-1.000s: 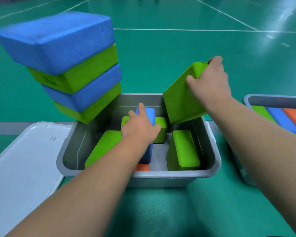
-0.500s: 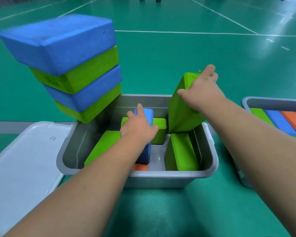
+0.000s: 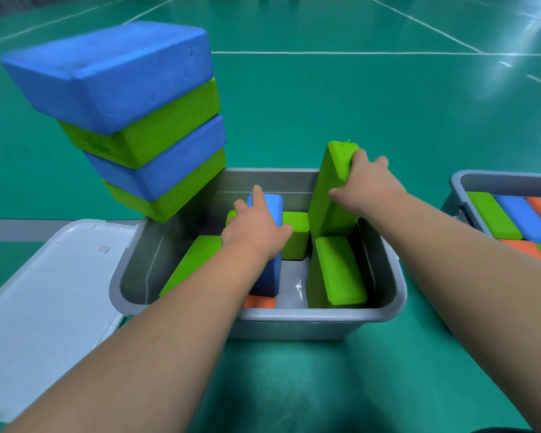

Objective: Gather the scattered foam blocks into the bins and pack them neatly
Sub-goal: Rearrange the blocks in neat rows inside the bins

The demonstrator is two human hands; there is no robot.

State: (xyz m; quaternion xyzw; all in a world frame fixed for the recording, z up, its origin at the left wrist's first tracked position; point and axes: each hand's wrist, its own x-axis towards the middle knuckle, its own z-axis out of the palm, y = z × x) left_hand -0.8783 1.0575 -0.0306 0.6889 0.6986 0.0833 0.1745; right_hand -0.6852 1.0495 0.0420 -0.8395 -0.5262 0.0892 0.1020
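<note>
A grey bin (image 3: 310, 317) sits in front of me with several foam blocks inside. My right hand (image 3: 364, 185) grips a green block (image 3: 328, 195) standing on end at the bin's far right, behind another green block (image 3: 338, 271) set on its edge. My left hand (image 3: 256, 228) holds the top of an upright blue block (image 3: 267, 276) in the bin's middle. A green block (image 3: 295, 234) stands behind it, another green block (image 3: 191, 264) leans at the left, and an orange block (image 3: 258, 302) lies at the front.
A leaning stack of blue and green blocks (image 3: 138, 120) stands on the floor by the bin's far left corner. A white lid (image 3: 44, 285) lies at the left. A second grey bin (image 3: 494, 182) at the right holds neatly packed green, blue and orange blocks.
My right hand has brought the green block down from above the bin and turned it upright into the far right corner. My left hand stays on the blue block.
</note>
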